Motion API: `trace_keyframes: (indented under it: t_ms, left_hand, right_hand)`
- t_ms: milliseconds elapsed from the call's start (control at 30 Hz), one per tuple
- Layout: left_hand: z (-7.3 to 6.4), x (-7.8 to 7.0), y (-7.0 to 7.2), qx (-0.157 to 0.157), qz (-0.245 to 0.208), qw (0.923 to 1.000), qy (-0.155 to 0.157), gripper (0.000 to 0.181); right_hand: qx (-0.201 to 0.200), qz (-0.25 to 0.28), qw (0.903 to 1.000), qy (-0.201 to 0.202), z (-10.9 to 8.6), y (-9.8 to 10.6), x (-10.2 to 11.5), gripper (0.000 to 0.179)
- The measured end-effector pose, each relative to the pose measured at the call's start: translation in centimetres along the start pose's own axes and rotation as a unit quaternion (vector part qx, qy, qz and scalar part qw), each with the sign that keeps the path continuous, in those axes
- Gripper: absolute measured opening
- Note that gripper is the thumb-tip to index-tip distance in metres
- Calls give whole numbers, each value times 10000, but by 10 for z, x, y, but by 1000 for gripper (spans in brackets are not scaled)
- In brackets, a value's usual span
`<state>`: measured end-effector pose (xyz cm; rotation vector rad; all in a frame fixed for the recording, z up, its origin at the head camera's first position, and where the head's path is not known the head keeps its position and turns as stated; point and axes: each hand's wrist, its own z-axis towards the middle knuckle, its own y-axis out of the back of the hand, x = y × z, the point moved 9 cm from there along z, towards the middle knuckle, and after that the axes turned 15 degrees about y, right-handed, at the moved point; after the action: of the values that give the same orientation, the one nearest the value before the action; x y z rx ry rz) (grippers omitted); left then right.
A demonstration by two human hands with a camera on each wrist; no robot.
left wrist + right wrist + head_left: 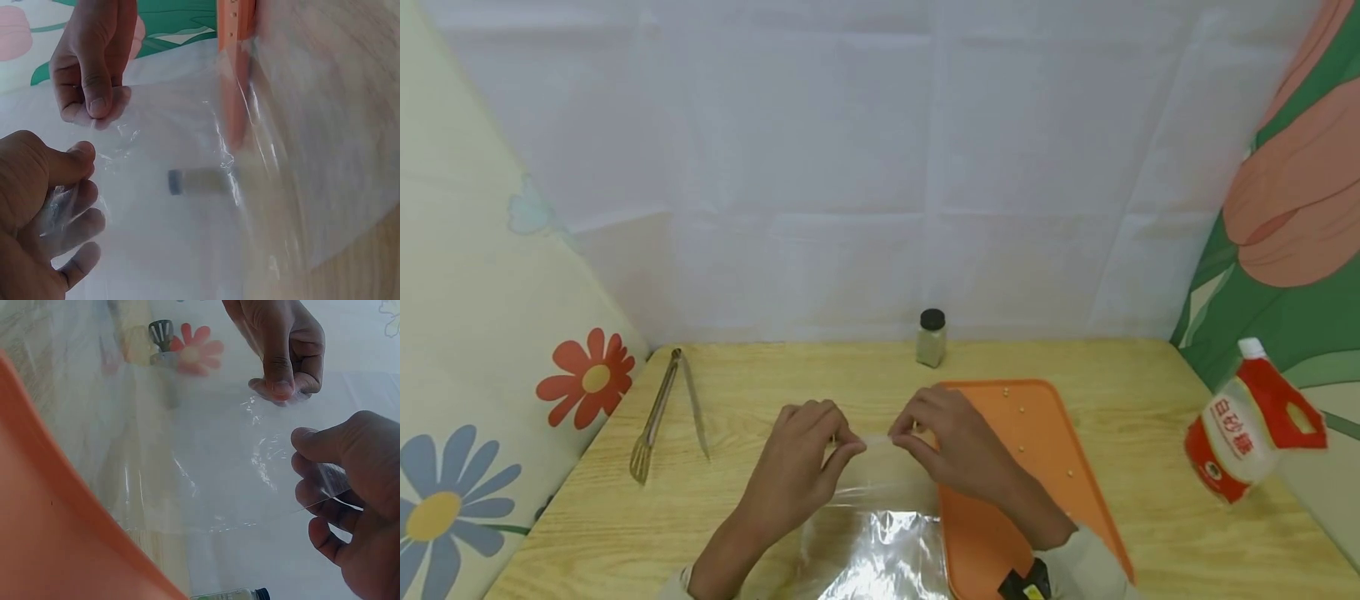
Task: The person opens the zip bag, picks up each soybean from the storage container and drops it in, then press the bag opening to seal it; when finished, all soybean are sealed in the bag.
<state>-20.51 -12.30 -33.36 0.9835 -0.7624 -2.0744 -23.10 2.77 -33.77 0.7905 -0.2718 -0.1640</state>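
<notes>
A clear plastic bag (880,492) hangs between my two hands, its lower part shining over the table. My left hand (805,458) pinches its top edge between thumb and forefinger. A short way to the right, my right hand (951,442) pinches the same edge in the same manner. Both wrist views show the film stretched smooth below the thumbs, with small creases near the fingertips. Through the bag (169,137) the jar (200,182) shows blurred in the left wrist view. In the right wrist view, the bag (219,462) spreads beside the tray's edge.
An orange tray (992,525) with several small pale pieces lies under my right forearm. A dark-lidded jar (931,340) stands near the back wall. Metal tongs (658,412) lie at the left, and a red-and-white sugar bag (1240,429) stands at the right.
</notes>
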Motion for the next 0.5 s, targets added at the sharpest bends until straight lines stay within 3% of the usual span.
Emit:
trace_keyframes:
  t_ms: [133, 300, 500]
  left_hand:
    - [0, -1, 0, 5, -3, 10000, -41, 34]
    - [0, 1, -1, 125, -12, 9998, 124, 36]
    - [2, 3, -2, 181, -67, 9994, 270, 35]
  right_hand:
    - [20, -23, 10000, -26, 0, -2, 2, 11]
    - [128, 86, 9998, -83, 0, -6, 2, 14]
    - [147, 60, 9994, 313, 3, -6, 9, 26]
